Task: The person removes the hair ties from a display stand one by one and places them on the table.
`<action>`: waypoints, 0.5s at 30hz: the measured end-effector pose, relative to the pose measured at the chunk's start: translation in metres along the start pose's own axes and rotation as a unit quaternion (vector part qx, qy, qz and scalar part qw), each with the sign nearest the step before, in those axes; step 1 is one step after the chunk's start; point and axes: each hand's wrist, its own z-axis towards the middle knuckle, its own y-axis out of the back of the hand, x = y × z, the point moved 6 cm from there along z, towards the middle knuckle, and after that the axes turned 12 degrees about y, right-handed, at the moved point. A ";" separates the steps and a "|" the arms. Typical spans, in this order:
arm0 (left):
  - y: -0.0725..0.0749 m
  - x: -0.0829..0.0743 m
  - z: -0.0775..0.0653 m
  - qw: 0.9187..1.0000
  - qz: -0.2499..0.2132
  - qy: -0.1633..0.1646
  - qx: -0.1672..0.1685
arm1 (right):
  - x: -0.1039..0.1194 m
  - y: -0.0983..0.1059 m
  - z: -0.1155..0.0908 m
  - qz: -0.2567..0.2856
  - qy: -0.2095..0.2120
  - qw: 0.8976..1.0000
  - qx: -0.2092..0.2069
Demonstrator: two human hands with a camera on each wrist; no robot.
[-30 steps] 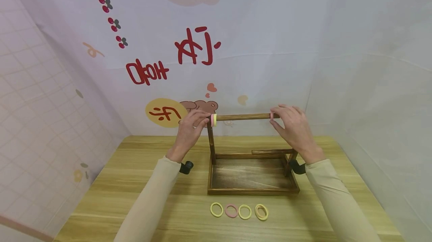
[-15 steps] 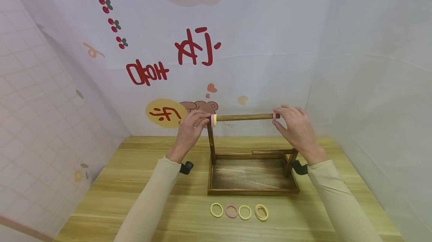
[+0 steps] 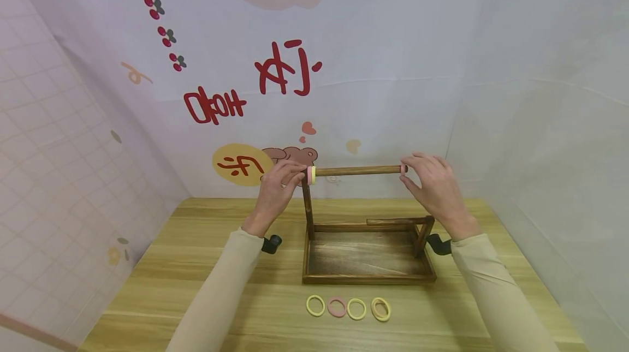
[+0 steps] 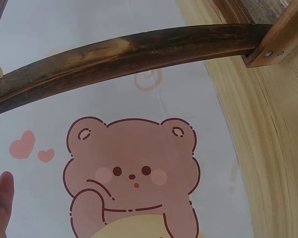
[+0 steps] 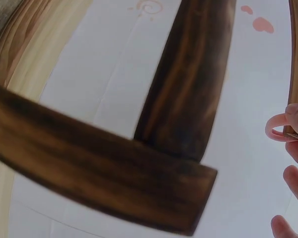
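Observation:
A wooden rack has a long upper bar point(image 3: 358, 170) on a left post and a shorter lower bar point(image 3: 393, 221) on a right post. My left hand point(image 3: 279, 191) holds the rack where bar and post join, with thumb and fingers around that end. Right beside those fingertips, a pink ring point(image 3: 309, 175) and a yellow ring point(image 3: 313, 174) hang on the bar. At the bar's free right end, my right hand point(image 3: 437, 188) pinches another pink ring point(image 3: 403, 169). In the right wrist view this pink ring point(image 5: 269, 128) surrounds the bar's tip, under the thumb.
The rack's shallow tray point(image 3: 368, 279) rests on the wood-grain table point(image 3: 236, 308). In front of it lie a yellow ring point(image 3: 315, 316), a pink ring point(image 3: 337, 316), and further yellow rings point(image 3: 356, 318) to the right. A printed white cloth point(image 3: 393, 41) hangs behind.
My right hand has slid the pink ring a short way right along the upper bar, to its tip. The left hand and the rack have stayed put.

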 end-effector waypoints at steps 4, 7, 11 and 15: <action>0.000 0.000 0.000 1.000 0.002 -0.002 -0.002 | -0.001 0.002 -0.001 0.000 -0.003 1.000 0.001; 0.000 0.000 0.000 1.000 0.003 -0.001 -0.001 | -0.001 0.003 -0.001 -0.002 -0.003 1.000 0.001; 0.000 0.000 0.000 1.000 0.001 -0.001 0.000 | -0.002 0.004 -0.003 -0.003 -0.004 1.000 -0.001; 0.000 0.000 0.000 1.000 0.001 -0.002 0.000 | -0.004 0.005 -0.005 -0.004 -0.007 1.000 -0.002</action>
